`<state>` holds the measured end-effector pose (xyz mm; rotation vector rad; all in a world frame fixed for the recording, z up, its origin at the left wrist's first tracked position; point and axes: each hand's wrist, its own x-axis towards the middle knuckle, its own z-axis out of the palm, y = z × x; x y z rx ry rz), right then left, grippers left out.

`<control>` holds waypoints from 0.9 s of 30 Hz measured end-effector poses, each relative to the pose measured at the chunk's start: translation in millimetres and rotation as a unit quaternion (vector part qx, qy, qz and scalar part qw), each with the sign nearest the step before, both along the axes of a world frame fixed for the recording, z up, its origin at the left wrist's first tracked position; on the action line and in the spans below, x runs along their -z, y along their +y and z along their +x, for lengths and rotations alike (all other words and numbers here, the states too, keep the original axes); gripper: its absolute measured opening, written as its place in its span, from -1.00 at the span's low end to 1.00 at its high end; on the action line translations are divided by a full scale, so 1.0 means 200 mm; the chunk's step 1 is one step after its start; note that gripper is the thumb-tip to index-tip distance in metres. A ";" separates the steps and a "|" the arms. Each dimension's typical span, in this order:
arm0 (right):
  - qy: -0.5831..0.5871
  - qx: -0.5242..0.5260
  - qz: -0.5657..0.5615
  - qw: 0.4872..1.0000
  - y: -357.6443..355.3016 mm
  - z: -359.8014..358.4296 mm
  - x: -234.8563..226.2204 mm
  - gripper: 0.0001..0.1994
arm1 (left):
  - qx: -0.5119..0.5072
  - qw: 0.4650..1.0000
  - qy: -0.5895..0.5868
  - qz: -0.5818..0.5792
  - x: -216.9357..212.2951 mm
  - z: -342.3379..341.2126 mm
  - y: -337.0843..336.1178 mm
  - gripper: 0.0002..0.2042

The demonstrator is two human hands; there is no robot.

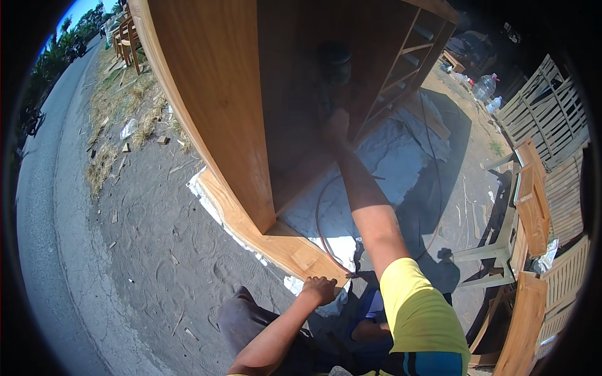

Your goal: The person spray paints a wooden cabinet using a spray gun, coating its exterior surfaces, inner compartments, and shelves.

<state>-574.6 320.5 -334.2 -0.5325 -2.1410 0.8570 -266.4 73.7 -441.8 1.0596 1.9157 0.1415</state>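
Observation:
In the shade inside a large brown wooden cabinet (210, 94), my right hand (338, 123) is closed around the grip of a spray gun with a dark cup (336, 62). Haze surrounds the gun and blurs its outline. A thin brown hose (318, 210) curves down beneath my right arm toward the near end of a wooden board. That pale wooden board (291, 255) projects toward me at the cabinet's base. My left hand (320, 290) grips its near end, fingers curled over the edge.
White sheeting (389, 160) lies on the sandy ground under the cabinet. Wooden furniture pieces (532, 207) and a pale plastic chair (492, 250) stand at right, near a slatted fence (545, 103). A paved road (59, 188) runs along the left.

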 end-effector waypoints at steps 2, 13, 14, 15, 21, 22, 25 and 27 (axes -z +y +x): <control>-0.014 0.009 0.008 1.000 0.06 -0.01 0.14 -0.57 | -0.001 1.000 0.002 0.001 0.00 0.01 0.01 -0.54; -0.246 0.011 -0.024 0.969 0.18 0.02 0.40 -0.74 | 0.027 0.999 -0.010 -0.032 0.09 0.01 0.02 -0.38; -0.242 0.009 -0.027 0.970 0.16 0.03 0.36 -0.74 | 0.027 0.999 -0.013 -0.034 0.12 0.01 0.01 -0.38; -0.252 -0.006 -0.009 0.968 0.14 0.03 0.30 -0.73 | 0.026 0.999 -0.015 -0.035 0.14 0.01 0.00 -0.38; 0.014 -0.043 0.008 0.999 0.09 0.02 -0.11 -0.65 | 0.016 0.998 -0.025 -0.059 0.12 0.00 -0.01 -0.38; 0.109 -0.071 -0.008 0.992 0.10 0.01 -0.19 -0.62 | 0.003 0.998 -0.035 -0.057 0.11 0.00 -0.01 -0.41; 0.205 -0.086 -0.043 0.974 0.12 -0.03 -0.38 -0.63 | 0.003 0.997 -0.028 -0.065 0.10 0.00 0.01 -0.40; 0.239 -0.081 -0.024 0.967 0.13 -0.08 -0.45 -0.65 | 0.003 0.998 -0.017 -0.063 0.09 0.00 0.01 -0.37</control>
